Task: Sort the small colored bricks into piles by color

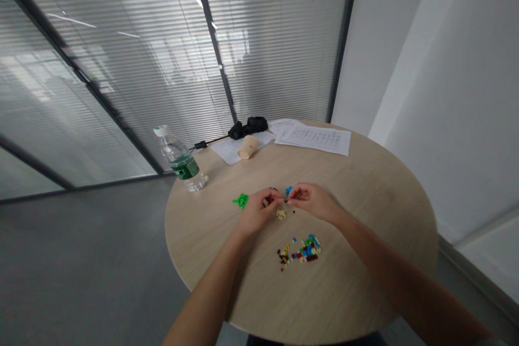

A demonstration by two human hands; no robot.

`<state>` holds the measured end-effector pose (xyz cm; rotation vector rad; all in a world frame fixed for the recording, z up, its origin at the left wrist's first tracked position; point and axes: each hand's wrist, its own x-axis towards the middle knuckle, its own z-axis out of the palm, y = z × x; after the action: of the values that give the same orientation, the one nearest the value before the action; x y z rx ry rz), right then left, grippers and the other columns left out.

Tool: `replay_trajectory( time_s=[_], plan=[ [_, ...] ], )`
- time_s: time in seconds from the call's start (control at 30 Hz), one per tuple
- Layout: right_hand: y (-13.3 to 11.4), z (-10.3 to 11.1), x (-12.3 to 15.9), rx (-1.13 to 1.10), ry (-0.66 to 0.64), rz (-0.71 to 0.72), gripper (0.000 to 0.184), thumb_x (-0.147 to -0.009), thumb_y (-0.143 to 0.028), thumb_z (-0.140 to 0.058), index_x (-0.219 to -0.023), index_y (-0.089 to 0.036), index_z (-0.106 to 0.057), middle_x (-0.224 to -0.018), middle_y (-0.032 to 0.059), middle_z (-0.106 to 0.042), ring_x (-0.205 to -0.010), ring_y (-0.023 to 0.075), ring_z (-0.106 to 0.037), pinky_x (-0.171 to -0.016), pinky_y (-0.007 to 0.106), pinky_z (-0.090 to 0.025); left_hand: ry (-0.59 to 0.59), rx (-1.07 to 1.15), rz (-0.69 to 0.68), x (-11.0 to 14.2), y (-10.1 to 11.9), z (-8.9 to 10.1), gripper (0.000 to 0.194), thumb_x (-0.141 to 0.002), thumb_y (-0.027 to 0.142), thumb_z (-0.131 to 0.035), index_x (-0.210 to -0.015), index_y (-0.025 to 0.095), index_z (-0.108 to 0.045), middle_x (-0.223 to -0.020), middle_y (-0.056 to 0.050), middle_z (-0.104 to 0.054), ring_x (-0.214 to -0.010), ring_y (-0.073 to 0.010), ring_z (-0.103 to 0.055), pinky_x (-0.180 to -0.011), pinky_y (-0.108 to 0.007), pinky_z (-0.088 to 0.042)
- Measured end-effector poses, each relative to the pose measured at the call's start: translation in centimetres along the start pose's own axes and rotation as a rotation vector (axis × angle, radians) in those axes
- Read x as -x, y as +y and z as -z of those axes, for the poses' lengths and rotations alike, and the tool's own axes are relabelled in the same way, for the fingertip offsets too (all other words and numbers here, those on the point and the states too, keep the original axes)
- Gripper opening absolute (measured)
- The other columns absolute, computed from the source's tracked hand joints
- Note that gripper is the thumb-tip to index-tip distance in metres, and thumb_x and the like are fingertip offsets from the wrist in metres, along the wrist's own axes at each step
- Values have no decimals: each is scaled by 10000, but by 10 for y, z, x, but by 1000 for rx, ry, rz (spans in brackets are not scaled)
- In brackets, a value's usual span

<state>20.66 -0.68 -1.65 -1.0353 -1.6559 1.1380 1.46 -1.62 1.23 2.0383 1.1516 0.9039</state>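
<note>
Left hand (257,211) and right hand (312,200) met at the fingertips, pinching a tiny dark piece (285,200) too small to make out, above a round wood-grain tabletop (357,286), between a knobbly green plastic brick cluster (241,201) and a loose heap of small multicoloured plastic bricks (300,253).

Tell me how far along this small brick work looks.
Looks done: a green brick cluster and a small cream cluster sit apart from the pile, with a blue piece nearby. In hand: the left hand and right hand meet at the fingertips over something too small to make out. Left: a loose pile of multicoloured bricks lies nearer the person.
</note>
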Motion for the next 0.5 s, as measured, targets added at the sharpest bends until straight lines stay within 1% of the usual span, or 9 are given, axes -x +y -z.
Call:
replay_trajectory(
  time_s=[0.1, 0.27, 0.43, 0.5],
  plan=[
    [2, -2, 0, -3, -6, -4, 180, -660, -326, -695, -748, -180, -636, -728, 14, -655, -688, 145, -602, -679, 275, -475, -16, -55, -17, 0, -3, -3, 141, -808, 243, -554, -760, 151, -650, -749, -17, -656, -691, -126, -556, -641, -222, -416],
    [2, -2, -1, 22, 9, -1, 185, -686, -348, -674, -764, -182, -646, -757, 24, -673, -713, 152, -612, -698, 282, -481, 18, -145, -22, -1, -6, -4, 126, -809, 215, -549, -769, 163, -657, -778, -22, -670, -720, -137, -567, -687, -242, -427],
    [-2, 1, -1, 90, 81, -14, 184, -748, -363, -619, -802, -190, -654, -795, 38, -682, -703, 154, -603, -661, 278, -474, 144, -308, 17, -9, -12, 1, 136, -824, 239, -563, -784, 170, -673, -785, -44, -667, -792, -174, -567, -730, -282, -425],
    [-4, 2, -1, 114, 84, -17, 169, -754, -347, -614, -802, -191, -653, -796, 40, -687, -695, 151, -600, -655, 274, -472, 191, -413, 21, -12, -17, 4, 164, -843, 258, -551, -801, 173, -685, -809, -57, -671, -820, -189, -561, -745, -300, -419]
  ],
)
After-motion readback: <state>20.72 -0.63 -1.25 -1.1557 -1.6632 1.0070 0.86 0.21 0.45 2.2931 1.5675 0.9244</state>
